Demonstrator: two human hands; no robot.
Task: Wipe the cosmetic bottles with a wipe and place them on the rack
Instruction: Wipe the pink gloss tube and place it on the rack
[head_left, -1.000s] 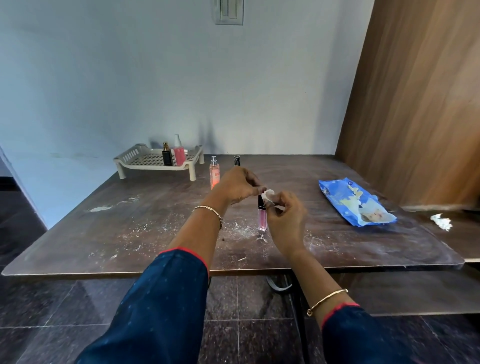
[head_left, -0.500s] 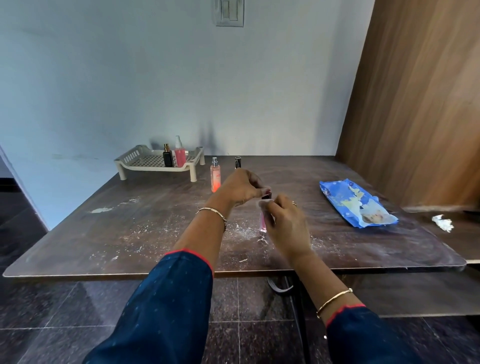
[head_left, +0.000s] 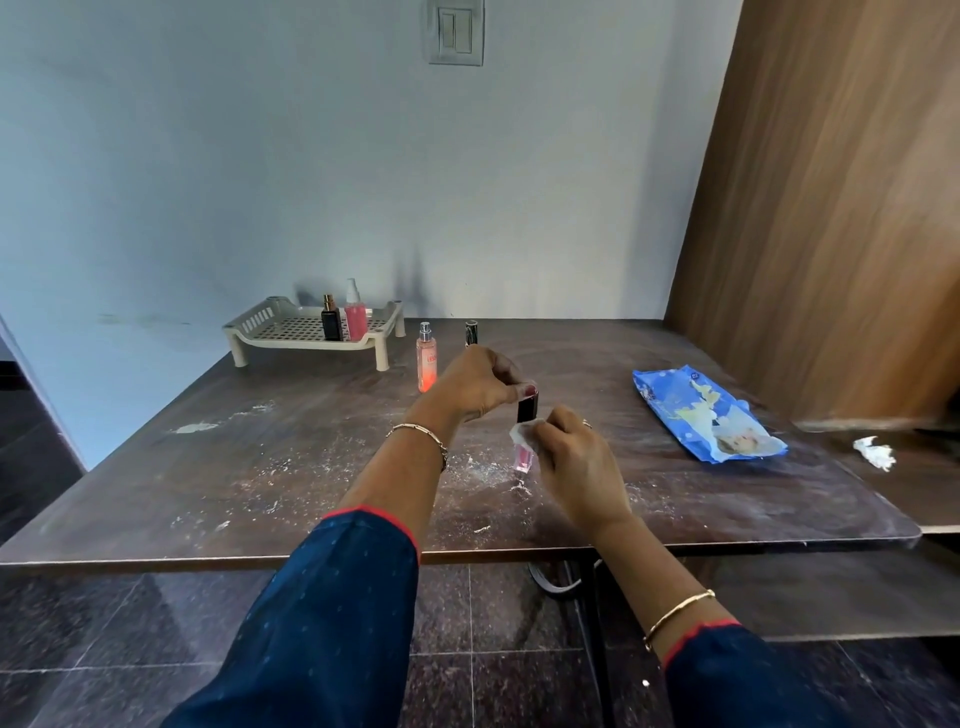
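My left hand (head_left: 480, 387) pinches the cap of the tube (head_left: 522, 458); my right hand (head_left: 571, 460) grips a wipe (head_left: 521, 431) round it, hiding its middle

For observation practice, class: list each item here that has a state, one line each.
gloss tube, upright, capped
left hand, pinches its cap
right hand, holds wipe against gloss tube
black bottle, upright on rack
pink pump bottle, upright on rack
orange spray bottle, upright on table
black tube, upright on table
wipes pack, lying flat
crumpled wipe, lying right of the table
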